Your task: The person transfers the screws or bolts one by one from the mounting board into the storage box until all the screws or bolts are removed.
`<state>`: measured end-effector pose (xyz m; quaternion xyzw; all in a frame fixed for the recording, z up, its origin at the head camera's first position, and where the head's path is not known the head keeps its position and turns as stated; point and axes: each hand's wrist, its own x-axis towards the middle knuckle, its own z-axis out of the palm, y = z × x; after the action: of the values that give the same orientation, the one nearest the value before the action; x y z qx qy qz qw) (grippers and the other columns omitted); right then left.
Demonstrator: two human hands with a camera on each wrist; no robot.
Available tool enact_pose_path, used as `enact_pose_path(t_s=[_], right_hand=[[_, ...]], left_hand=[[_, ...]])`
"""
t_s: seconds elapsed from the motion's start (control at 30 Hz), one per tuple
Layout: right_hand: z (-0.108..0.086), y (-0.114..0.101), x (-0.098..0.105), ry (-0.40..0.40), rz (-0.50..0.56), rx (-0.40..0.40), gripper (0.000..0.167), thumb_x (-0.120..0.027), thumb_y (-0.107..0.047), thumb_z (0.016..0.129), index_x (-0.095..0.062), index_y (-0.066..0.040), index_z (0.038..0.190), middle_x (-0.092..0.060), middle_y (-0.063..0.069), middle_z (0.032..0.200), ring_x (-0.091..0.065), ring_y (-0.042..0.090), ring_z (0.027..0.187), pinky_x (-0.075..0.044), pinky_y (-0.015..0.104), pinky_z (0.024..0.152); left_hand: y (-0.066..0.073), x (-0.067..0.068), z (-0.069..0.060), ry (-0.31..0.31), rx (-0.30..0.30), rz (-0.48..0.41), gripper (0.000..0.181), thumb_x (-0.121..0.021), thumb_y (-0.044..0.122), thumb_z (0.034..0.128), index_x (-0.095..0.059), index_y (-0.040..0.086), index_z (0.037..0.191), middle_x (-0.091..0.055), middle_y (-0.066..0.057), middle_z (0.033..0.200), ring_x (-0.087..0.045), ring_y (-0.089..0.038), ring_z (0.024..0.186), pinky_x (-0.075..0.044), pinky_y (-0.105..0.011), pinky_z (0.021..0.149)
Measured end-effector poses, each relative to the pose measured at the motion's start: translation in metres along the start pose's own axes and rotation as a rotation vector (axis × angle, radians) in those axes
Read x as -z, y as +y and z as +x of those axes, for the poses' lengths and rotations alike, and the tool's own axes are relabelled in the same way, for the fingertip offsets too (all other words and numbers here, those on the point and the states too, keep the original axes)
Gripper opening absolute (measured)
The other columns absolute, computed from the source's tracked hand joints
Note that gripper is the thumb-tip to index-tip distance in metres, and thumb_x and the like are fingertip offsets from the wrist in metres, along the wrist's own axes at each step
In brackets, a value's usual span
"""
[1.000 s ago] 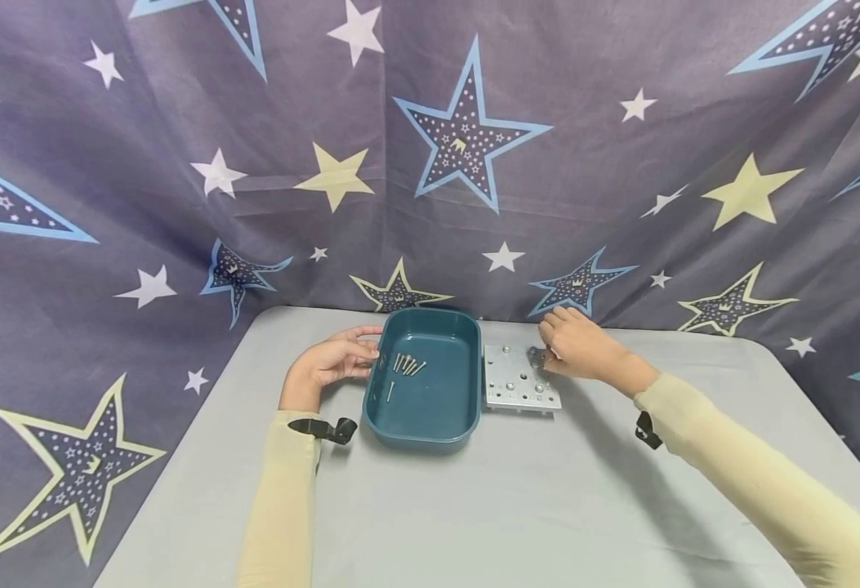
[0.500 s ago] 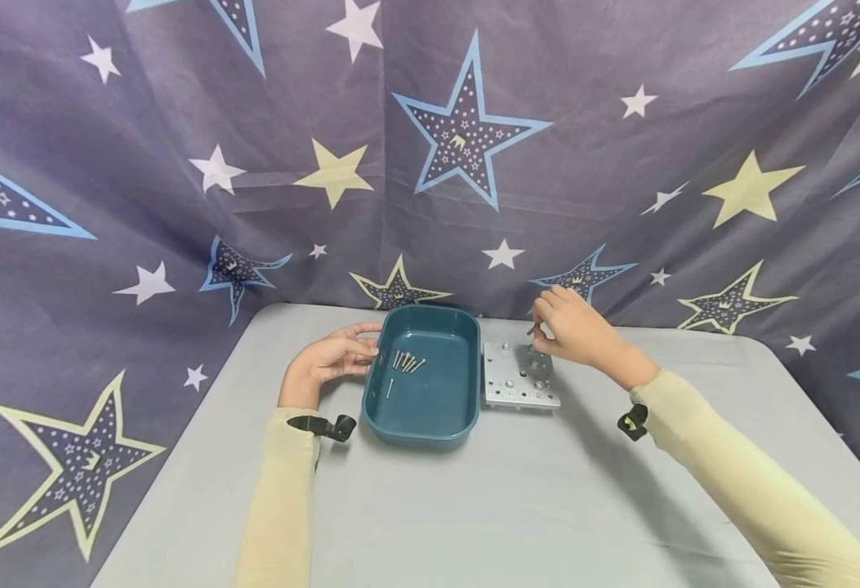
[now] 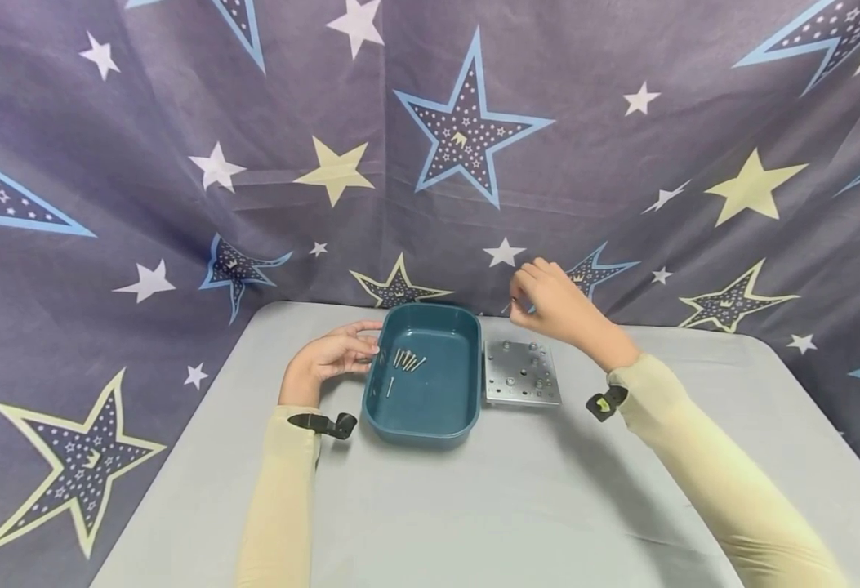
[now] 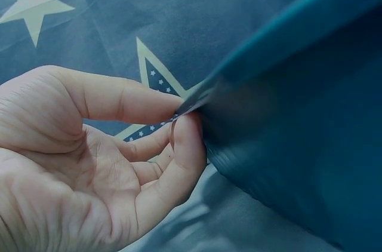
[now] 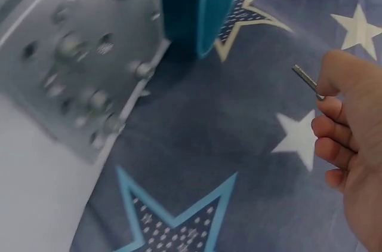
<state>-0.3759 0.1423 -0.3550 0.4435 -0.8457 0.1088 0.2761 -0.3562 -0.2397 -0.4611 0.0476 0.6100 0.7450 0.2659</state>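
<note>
In the head view my left hand (image 3: 337, 356) is at the left side of a teal plastic tray (image 3: 430, 439). Seen from the left wrist, thumb and finger pinch the tray's edge (image 4: 268, 46). Several thin screws (image 3: 408, 360) lie inside, one apart from the rest. My right hand (image 3: 553, 300) is raised above and behind a silver metal plate (image 3: 512, 395) with holes. Between its thumb and finger it pinches a screw (image 5: 305, 79), whose threaded end sticks out in the right wrist view. Several bolt heads stand up from the plate.
The plate sits close to the right of the tray on a light grey tabletop (image 3: 430, 523). Directly behind the table's far edge hangs a dark star-patterned cloth (image 3: 430, 229), which also runs along the left side.
My right hand has risen off the plate with the screw and moved left and back, uncovering the plate's far right corner. My left hand and the tray keep their place.
</note>
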Motion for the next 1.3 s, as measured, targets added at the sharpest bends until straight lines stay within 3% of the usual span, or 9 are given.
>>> enact_pose_path(t_s=[0.23, 0.6, 0.83, 1.03, 1.3], right_hand=[[0.020, -0.014, -0.002, -0.027, 0.027, -0.016, 0.008, -0.067, -0.007, 0.077, -0.060, -0.006, 0.080, -0.058, 0.007, 0.077, -0.048, 0.027, 0.078, -0.039, 0.040, 0.072], [0.042, -0.033, -0.014, -0.151, 0.100, -0.049, 0.006, -0.067, -0.009, 0.079, -0.066, -0.004, 0.083, -0.063, 0.008, 0.079, -0.054, 0.027, 0.081, -0.046, 0.042, 0.080], [0.054, -0.045, -0.023, -0.287, 0.165, -0.098, 0.006, -0.066, -0.008, 0.081, -0.068, -0.005, 0.085, -0.061, 0.007, 0.079, -0.049, 0.024, 0.079, -0.041, 0.038, 0.075], [0.063, -0.053, -0.037, -0.386, 0.195, -0.133, 0.007, -0.069, -0.011, 0.081, -0.071, -0.006, 0.086, -0.065, 0.006, 0.078, -0.055, 0.023, 0.078, -0.048, 0.039, 0.078], [0.072, -0.060, -0.059, -0.588, 0.232, -0.264, 0.009, -0.074, -0.012, 0.083, -0.072, -0.005, 0.088, -0.070, 0.004, 0.084, -0.058, 0.016, 0.072, -0.054, 0.033, 0.074]], left_hand=[[0.003, -0.003, -0.001, 0.006, 0.008, 0.011, 0.071, -0.046, -0.012, 0.0960, -0.015, -0.002, 0.159, -0.068, 0.000, 0.102, -0.067, -0.007, 0.074, -0.059, -0.023, 0.068], [0.004, -0.004, 0.000, 0.002, 0.018, 0.011, 0.072, -0.048, -0.013, 0.0952, -0.016, -0.002, 0.158, -0.068, -0.001, 0.100, -0.067, -0.008, 0.073, -0.059, -0.022, 0.067], [0.003, -0.005, 0.000, 0.005, 0.022, 0.009, 0.071, -0.047, -0.013, 0.0953, -0.017, -0.001, 0.158, -0.069, 0.000, 0.099, -0.067, -0.008, 0.073, -0.059, -0.023, 0.067], [0.002, -0.004, 0.002, 0.004, 0.025, 0.005, 0.070, -0.046, -0.014, 0.0957, -0.017, -0.002, 0.158, -0.067, -0.001, 0.100, -0.067, -0.008, 0.072, -0.060, -0.023, 0.067], [0.000, -0.003, 0.002, 0.006, 0.026, 0.011, 0.069, -0.046, -0.013, 0.0961, -0.016, -0.001, 0.158, -0.068, -0.001, 0.099, -0.067, -0.008, 0.072, -0.059, -0.023, 0.067]])
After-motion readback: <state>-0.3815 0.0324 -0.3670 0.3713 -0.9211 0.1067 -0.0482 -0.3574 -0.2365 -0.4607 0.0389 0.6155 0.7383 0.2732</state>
